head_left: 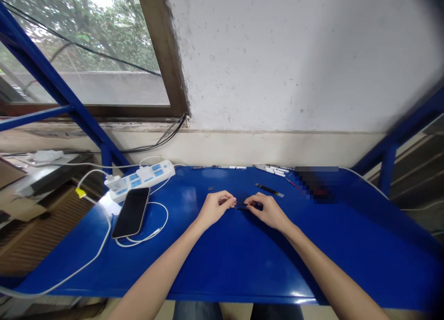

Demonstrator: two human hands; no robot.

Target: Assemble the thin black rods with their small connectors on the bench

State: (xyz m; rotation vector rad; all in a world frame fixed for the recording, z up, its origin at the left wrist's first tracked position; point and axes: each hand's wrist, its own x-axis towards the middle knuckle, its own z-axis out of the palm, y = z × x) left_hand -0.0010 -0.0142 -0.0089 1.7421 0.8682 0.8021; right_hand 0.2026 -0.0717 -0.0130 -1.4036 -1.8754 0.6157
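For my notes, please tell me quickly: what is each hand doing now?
Left hand: closed, pinching a small black object.
Right hand: closed, seems to hold the same object.

A workshop corner: blue metal workbench [350,246] under a window [86,47].

Workbench top [222,264] painted glossy blue; small black part [242,206] seen against it. Power strip [138,180] coloured white, switches blue. Phone [131,212] black-faced. Cable [93,257] white, yellow tag [81,193] marked on it. Wall [277,56] off-white, speckled with dark spots. Window frame [48,75] blue.
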